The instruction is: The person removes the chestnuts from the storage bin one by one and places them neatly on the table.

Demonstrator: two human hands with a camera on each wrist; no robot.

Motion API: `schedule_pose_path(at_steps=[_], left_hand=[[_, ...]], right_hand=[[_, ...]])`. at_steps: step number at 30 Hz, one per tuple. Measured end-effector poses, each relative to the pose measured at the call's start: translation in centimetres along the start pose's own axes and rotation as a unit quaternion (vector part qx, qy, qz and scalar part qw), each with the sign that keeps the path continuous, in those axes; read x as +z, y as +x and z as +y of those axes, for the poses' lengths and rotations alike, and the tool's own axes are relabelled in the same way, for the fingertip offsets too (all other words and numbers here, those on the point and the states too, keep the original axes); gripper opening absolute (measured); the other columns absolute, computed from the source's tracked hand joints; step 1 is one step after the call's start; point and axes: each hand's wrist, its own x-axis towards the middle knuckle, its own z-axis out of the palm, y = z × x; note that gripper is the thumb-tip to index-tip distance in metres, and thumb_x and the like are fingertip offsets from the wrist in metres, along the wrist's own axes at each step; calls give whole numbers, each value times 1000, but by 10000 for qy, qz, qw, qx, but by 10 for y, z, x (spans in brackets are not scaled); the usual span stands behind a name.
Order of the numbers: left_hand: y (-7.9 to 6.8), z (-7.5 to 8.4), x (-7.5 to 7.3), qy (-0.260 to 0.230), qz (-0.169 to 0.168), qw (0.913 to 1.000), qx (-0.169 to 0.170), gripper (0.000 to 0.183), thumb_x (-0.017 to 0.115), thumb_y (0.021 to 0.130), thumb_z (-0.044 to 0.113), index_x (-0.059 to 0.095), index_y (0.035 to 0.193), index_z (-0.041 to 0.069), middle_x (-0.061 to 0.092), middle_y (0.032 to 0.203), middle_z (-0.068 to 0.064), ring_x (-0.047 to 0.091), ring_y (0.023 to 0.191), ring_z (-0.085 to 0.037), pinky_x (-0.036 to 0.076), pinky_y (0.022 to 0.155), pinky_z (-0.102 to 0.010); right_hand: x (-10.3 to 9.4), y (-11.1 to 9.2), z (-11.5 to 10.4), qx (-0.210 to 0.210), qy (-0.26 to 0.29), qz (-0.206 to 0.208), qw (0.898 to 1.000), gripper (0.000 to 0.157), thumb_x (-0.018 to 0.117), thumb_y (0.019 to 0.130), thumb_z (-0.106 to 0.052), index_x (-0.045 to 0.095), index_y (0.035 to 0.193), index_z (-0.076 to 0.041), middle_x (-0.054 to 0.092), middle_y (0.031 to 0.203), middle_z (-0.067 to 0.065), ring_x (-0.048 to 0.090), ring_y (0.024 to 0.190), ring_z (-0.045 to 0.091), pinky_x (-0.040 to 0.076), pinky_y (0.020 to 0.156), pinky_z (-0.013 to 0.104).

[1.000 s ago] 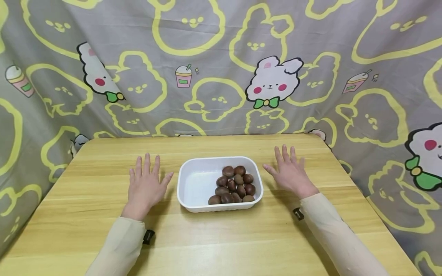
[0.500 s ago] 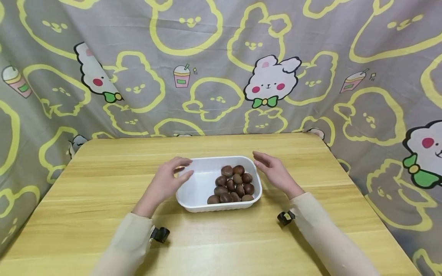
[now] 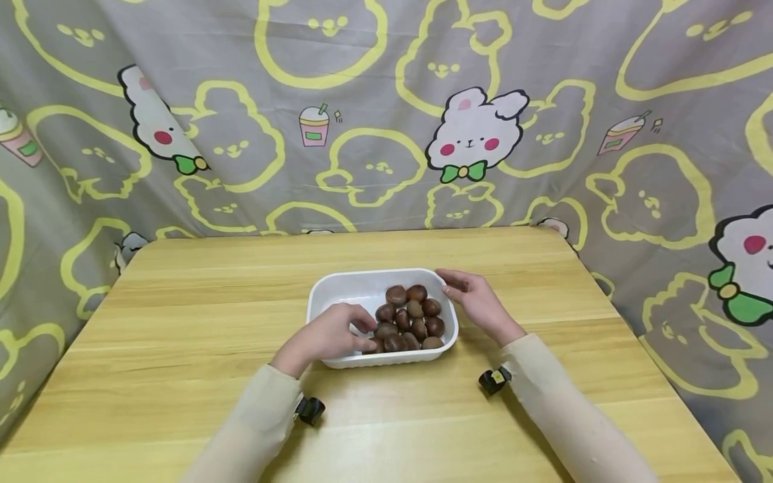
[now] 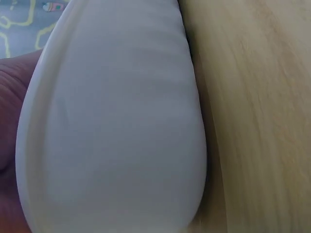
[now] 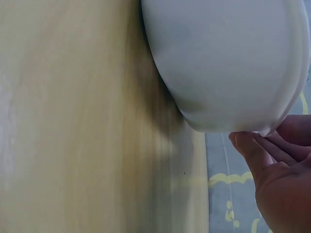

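A white rectangular plastic tray (image 3: 338, 280) stands on the wooden table, with several brown chestnuts (image 3: 417, 327) gathered in its right half. My left hand (image 3: 329, 333) reaches over the front left rim; its thumb and fingers are bent around the nearest chestnuts, with a gap between them. In the left wrist view the tray's outer wall (image 4: 121, 116) covers most of that hand. With my right hand (image 3: 480, 303) I hold the tray's back right corner by the rim. The right wrist view has its fingertips (image 5: 243, 141) against the tray's edge.
The wooden table (image 3: 181, 302) spreads around the tray. A grey curtain (image 3: 374, 114) with yellow cartoon outlines hangs along the back and both sides. Small black cameras sit at both wrists, the left camera (image 3: 310, 410) and the right camera (image 3: 494, 380).
Both hands, earlier spread flat on either side of the tray, have come inward. The left hand has moved over the chestnuts; the right has reached the tray's corner. The tray stays in place.
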Motion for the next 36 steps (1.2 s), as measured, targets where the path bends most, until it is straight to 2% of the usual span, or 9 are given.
schedule_pose_path(at_steps=[4, 7, 15, 23, 30, 36], left_hand=[[4, 2, 2, 185, -189, 9996, -99, 16, 82, 79, 14, 71, 89, 7, 67, 82, 2, 63, 77, -11, 52, 75, -29], [5, 2, 5, 368, -269, 9989, -107, 15, 82, 79, 11, 71, 88, 7, 66, 81, 2, 62, 76, -10, 51, 75, -27], [7, 1, 8, 719, -280, 9970, 10, 19, 82, 78, 9, 72, 93, 4, 67, 87, -1, 62, 80, -15, 52, 77, -29], [7, 4, 7, 1114, -123, 9936, 113, 17, 82, 79, 15, 74, 93, 8, 68, 89, 0, 63, 83, -17, 52, 80, -33], [7, 2, 8, 949, -275, 9949, 202, 17, 81, 79, 10, 73, 93, 5, 69, 88, -2, 64, 87, -19, 52, 82, -33], [5, 1, 6, 904, -110, 9958, 129, 20, 83, 78, 13, 74, 95, 7, 70, 88, 0, 64, 84, -15, 52, 80, -31]], right_hand=[[-1, 0, 2, 115, 238, -46, 9996, 40, 55, 100, -5, 51, 139, 2, 51, 140, 18, 49, 127, 33, 39, 106, 43], [0, 0, 3, 131, 365, -69, 9992, 40, 55, 100, -4, 50, 139, 3, 51, 140, 19, 50, 127, 33, 41, 105, 40], [1, 1, 3, 180, 532, -51, 9984, 40, 53, 100, -1, 50, 139, 4, 50, 140, 21, 50, 126, 33, 46, 97, 30], [0, 1, 3, 174, 456, -48, 9988, 41, 53, 100, -2, 49, 140, 4, 49, 141, 21, 49, 128, 34, 44, 101, 33], [1, 0, 3, 187, 470, -53, 9987, 41, 53, 100, -2, 49, 140, 5, 49, 141, 22, 49, 127, 34, 45, 99, 32], [1, 0, 2, 248, 422, -45, 9988, 41, 54, 100, -3, 49, 140, 4, 49, 141, 21, 49, 127, 33, 45, 99, 31]])
